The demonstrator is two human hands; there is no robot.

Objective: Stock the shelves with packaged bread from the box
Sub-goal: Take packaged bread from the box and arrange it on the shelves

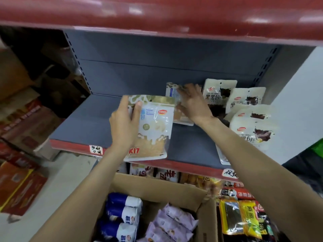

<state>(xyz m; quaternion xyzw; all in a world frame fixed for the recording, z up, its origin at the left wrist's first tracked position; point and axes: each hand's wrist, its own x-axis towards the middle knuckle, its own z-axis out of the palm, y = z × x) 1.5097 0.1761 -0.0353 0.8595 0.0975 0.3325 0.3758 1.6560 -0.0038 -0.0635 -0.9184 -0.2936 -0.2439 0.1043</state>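
My left hand [125, 123] grips a white and gold bread packet [153, 130] by its upper left edge, holding it upright above the front of the grey shelf [83, 123]. My right hand [192, 102] reaches further back, its blurred fingers touching a second packet of the same kind [172, 91] that stands on the shelf. Below, the open cardboard box [157, 189] holds blue and white bread packs [125, 213] and lilac packets [173, 222].
White packets with dark print [251, 126] stand in rows on the shelf's right side. The shelf's left half is bare. A red shelf edge [157, 16] hangs overhead. Red and brown cartons [21, 186] lie at left. Snack bags [243, 217] fill the lower shelf at right.
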